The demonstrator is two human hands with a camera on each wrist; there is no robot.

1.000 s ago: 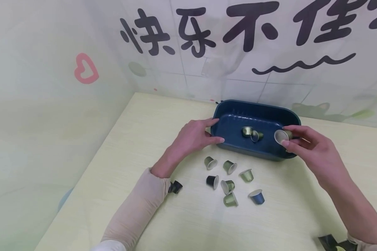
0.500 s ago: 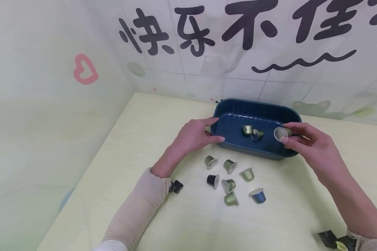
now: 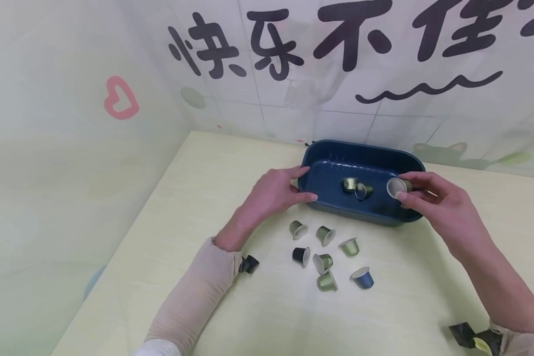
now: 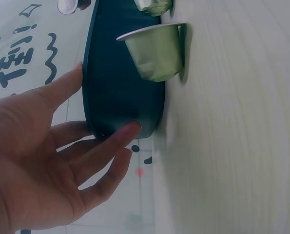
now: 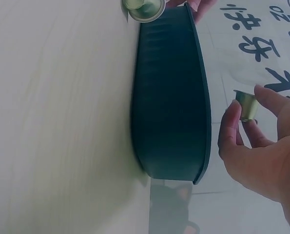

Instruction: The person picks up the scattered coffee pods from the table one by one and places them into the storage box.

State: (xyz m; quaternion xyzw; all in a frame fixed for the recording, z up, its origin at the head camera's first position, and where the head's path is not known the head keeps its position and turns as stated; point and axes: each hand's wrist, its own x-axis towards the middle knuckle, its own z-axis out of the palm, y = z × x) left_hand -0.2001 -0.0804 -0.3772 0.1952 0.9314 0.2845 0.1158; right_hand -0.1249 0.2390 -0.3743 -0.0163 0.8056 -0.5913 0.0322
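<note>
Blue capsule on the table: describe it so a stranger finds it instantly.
In the head view, find the dark blue tray on the pale table. Seven capsules lie in front of it; the blue capsule is rightmost. Its blue body stands alone among five green capsules and one black capsule.

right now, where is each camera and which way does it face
Head: worn there, faces forward-down at a dark-blue rounded-rectangular tray; left hand, right hand, forearms show.
Left wrist: worn there, faces the tray's end; mostly left hand.
Right wrist: worn there, faces the tray's outer wall; right hand, left fingers.
Both wrist views share the tray.
</note>
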